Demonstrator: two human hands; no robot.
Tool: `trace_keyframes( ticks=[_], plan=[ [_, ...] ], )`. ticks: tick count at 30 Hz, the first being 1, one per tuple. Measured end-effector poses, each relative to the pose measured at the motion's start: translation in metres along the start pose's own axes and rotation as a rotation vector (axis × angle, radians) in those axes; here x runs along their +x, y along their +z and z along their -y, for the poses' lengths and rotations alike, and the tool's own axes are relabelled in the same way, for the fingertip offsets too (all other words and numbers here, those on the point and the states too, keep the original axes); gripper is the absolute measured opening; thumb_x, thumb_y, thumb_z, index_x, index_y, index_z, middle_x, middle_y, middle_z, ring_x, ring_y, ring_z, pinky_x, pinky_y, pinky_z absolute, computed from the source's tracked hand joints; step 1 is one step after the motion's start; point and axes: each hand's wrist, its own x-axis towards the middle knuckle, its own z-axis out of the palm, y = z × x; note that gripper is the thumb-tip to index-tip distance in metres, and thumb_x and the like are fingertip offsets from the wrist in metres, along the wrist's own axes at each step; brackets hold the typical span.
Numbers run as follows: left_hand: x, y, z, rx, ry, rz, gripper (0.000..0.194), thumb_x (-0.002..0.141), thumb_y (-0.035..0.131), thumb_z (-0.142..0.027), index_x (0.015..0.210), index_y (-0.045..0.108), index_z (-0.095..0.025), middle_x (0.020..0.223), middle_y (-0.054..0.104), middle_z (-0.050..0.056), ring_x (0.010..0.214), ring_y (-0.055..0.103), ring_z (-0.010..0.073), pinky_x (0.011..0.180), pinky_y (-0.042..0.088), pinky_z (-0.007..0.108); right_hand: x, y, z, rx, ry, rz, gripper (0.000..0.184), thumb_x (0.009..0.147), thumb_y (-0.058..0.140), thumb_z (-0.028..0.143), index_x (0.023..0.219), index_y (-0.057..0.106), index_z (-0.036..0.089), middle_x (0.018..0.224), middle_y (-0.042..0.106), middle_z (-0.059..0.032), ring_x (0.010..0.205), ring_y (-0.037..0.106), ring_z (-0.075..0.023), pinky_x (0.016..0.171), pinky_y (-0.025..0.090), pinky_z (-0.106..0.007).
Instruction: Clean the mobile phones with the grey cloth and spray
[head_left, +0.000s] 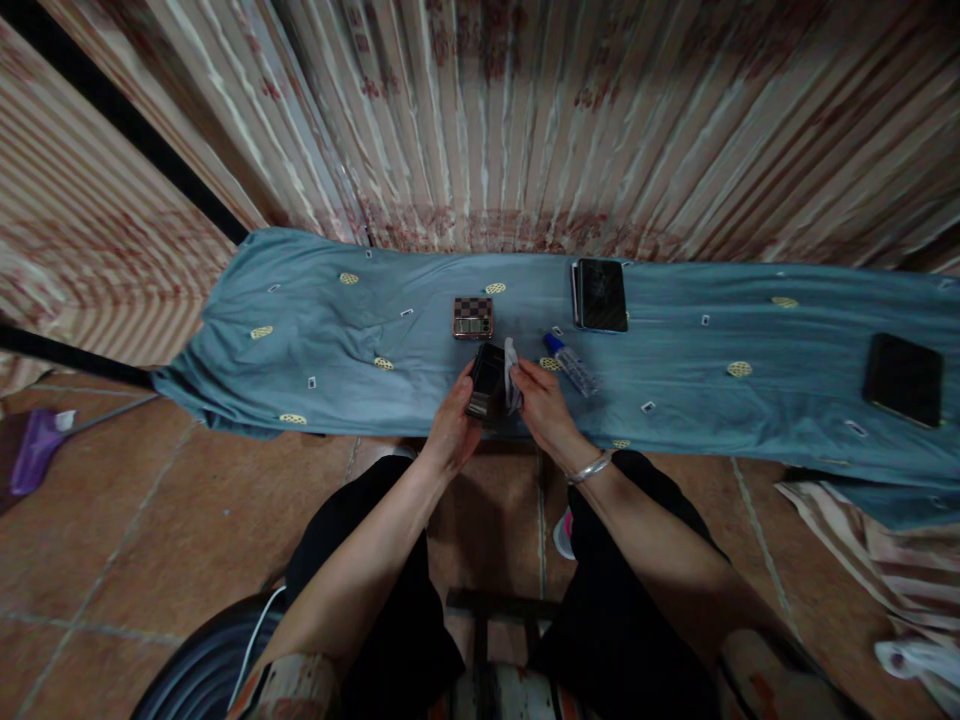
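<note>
Well, at the far left a purple broom head [36,452] lay on the floor. Next came the left hand [453,422], curled about the near left side of a dark device [487,377]. That device was held up at the front edge of the blue cloth cover [352,370], its long axis running away from the person, far end slightly rightward; a checkered gadget [473,318] lay just beyond. Immediately right, a pale wipe [512,376] stood between device and right hand [544,402], whose fingers pinched it; whether wipe met device I couldn't tell. Rightward lay a blue-capped bottle [572,366].
</note>
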Motion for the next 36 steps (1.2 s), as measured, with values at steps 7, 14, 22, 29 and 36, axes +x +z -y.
trace_keyframes(
  ticks=[7, 14, 22, 29, 36],
  plan=[
    [0.007, 0.001, -0.006, -0.007, 0.018, -0.079, 0.038, 0.097, 0.055, -0.028, 0.133, 0.065, -0.016, 0.123, 0.077, 0.01, 0.127, 0.066, 0.0227, 0.114, 0.045, 0.037, -0.02, 0.01, -0.003, -0.133, 0.042, 0.044, 0.037, 0.077, 0.066, 0.058, 0.078, 0.069, 0.021, 0.074, 0.067, 0.0013, 0.073, 0.059, -0.0166, 0.069, 0.048, -0.028],
    [0.009, 0.003, -0.016, 0.031, 0.022, -0.216, 0.028, 0.097, 0.054, -0.025, 0.119, 0.069, -0.015, 0.102, 0.078, 0.007, 0.097, 0.073, 0.0182, 0.092, 0.055, 0.03, -0.036, 0.011, 0.002, -0.32, -0.001, 0.165, 0.035, 0.085, 0.058, 0.055, 0.072, 0.06, 0.022, 0.067, 0.06, 0.002, 0.067, 0.054, -0.0153, 0.062, 0.044, -0.026],
    [0.007, 0.003, -0.031, 0.062, -0.147, -0.161, 0.04, 0.101, 0.045, -0.03, 0.136, 0.06, -0.018, 0.104, 0.08, 0.011, 0.083, 0.077, 0.0224, 0.058, 0.054, 0.027, -0.046, -0.001, 0.01, -0.497, -0.03, 0.335, 0.03, 0.095, 0.052, 0.045, 0.081, 0.064, 0.022, 0.069, 0.067, -0.0002, 0.065, 0.062, -0.0164, 0.061, 0.047, -0.026],
    [0.014, 0.003, -0.035, -0.081, -0.138, -0.185, 0.041, 0.098, 0.047, -0.015, 0.136, 0.062, -0.013, 0.105, 0.081, 0.012, 0.096, 0.078, 0.0238, 0.099, 0.056, 0.043, -0.043, -0.011, 0.019, -0.799, -0.508, 0.185, 0.024, 0.098, 0.051, 0.026, 0.104, 0.074, 0.025, 0.113, 0.075, -0.0076, 0.107, 0.069, -0.0239, 0.096, 0.055, -0.038],
    [0.018, 0.006, -0.03, -0.112, -0.166, -0.235, 0.041, 0.1, 0.046, -0.015, 0.139, 0.06, -0.01, 0.092, 0.08, 0.008, 0.086, 0.075, 0.0196, 0.099, 0.055, 0.038, -0.041, -0.017, 0.022, -0.908, -0.684, 0.112, 0.029, 0.102, 0.052, 0.024, 0.127, 0.067, 0.025, 0.116, 0.076, -0.0076, 0.105, 0.069, -0.0231, 0.095, 0.057, -0.039]
  ],
)
